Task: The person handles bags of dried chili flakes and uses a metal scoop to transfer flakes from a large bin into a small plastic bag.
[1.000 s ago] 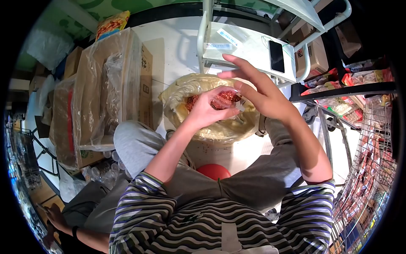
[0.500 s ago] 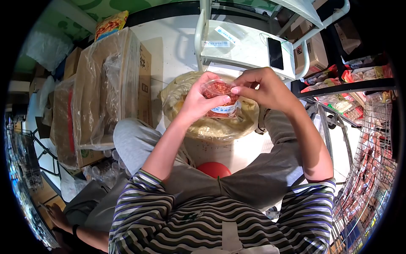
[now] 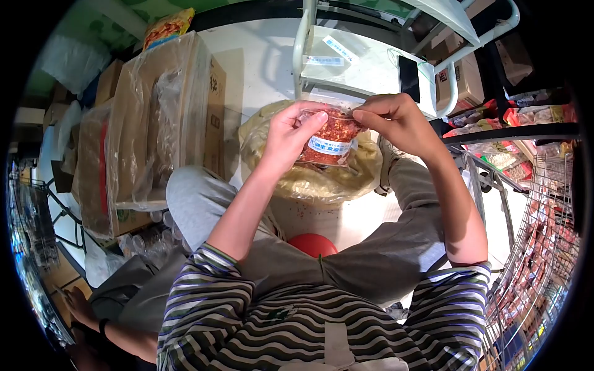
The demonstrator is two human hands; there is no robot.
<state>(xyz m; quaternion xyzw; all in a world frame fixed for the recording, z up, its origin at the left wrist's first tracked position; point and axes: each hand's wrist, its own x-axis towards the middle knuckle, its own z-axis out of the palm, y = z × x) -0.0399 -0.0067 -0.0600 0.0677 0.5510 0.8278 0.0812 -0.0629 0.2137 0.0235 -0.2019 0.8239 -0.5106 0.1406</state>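
Observation:
A small clear plastic bag of red chili flakes (image 3: 339,131), with a white and blue printed label across its front, hangs between my hands. My left hand (image 3: 293,131) pinches its upper left corner, thumb on the front. At the upper right corner, my right hand (image 3: 396,120) grips the top edge between thumb and fingers. The bag's top edge looks drawn out flat between them. Behind and below it sits a large yellowish plastic sack (image 3: 275,179), whose contents are mostly hidden by the small bag and my hands.
A white metal rack (image 3: 377,68) stands ahead, bearing a phone (image 3: 408,79) and label strips (image 3: 337,48). Plastic-covered cardboard boxes (image 3: 139,130) are stacked at left. A red round object (image 3: 312,244) is between my legs. Another person's hand (image 3: 80,306) shows lower left; a wire basket (image 3: 544,229) is right.
The bag's rounded mouth has been pulled flat, and its label now faces me more fully. My right hand has moved slightly right and up, away from the left. The whole view has shifted a little.

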